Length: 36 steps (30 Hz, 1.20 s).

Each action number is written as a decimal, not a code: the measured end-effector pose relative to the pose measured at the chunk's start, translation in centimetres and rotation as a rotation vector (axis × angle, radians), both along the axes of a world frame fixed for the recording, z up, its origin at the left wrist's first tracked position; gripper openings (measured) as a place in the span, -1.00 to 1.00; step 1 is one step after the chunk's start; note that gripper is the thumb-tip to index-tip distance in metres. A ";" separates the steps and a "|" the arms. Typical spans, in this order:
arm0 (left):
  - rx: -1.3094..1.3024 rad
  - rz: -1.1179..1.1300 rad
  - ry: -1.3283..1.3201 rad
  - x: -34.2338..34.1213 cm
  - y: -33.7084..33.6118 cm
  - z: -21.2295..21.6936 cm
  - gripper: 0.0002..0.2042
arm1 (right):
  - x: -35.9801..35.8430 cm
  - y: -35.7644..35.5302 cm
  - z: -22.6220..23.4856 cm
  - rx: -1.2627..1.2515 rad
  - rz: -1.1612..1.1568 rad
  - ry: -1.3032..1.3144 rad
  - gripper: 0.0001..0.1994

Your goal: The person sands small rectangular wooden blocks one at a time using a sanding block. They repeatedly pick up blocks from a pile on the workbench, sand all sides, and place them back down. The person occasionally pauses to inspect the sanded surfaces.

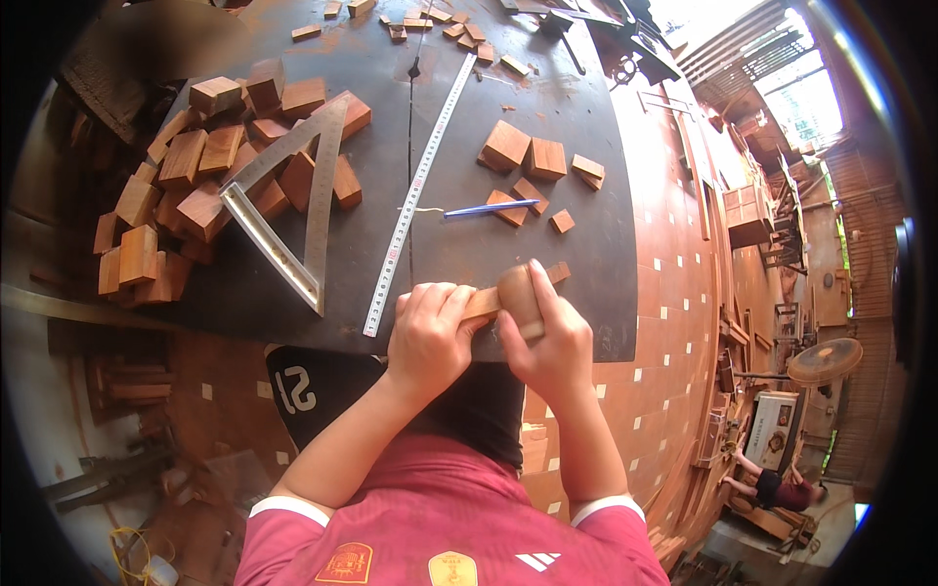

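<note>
Near the front edge of a dark table, both of my hands hold what looks like a wooden marking gauge (520, 292), a rounded head on a straight bar. My left hand (430, 330) is closed round the near-left part of the bar. On the other side my right hand (553, 330) grips the head, thumb in front and index finger stretched along its far side. The bar's tip (558, 272) shows beyond that finger. Just ahead lie a blue pen (491, 208), resting across small wood blocks (507, 207), and a white steel ruler (418, 186).
A large pile of wood blocks (184, 158) covers the table's left, with a metal triangular square (325, 186) leaning on it. More blocks (506, 146) lie right of the ruler, and offcuts (455, 31) at the far edge. Another person (782, 488) is in the workshop, far right.
</note>
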<state>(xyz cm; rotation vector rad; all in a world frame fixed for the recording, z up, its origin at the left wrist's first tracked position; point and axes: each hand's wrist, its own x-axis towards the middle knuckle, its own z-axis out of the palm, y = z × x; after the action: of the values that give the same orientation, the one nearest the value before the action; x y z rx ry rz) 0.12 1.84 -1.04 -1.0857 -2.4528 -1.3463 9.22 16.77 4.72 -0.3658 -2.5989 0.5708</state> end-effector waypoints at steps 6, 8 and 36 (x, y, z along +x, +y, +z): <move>0.014 -0.005 -0.004 0.0 -0.2 -0.2 -0.65 | 1.5 -1.2 0.7 -0.042 -0.062 -0.082 -0.26; 0.022 -0.006 -0.001 -0.1 -0.1 -0.1 -0.65 | 2.1 -1.3 0.5 -0.051 -0.064 -0.059 -0.27; 0.023 0.007 -0.017 -0.2 0.1 0.0 -0.65 | 0.8 0.1 0.5 -0.097 -0.042 -0.048 -0.28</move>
<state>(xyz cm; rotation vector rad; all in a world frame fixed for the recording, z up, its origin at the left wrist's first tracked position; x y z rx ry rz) -0.09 1.99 -1.08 -1.0644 -2.4442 -1.3835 10.04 16.82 5.19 -0.4702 -2.6081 0.6827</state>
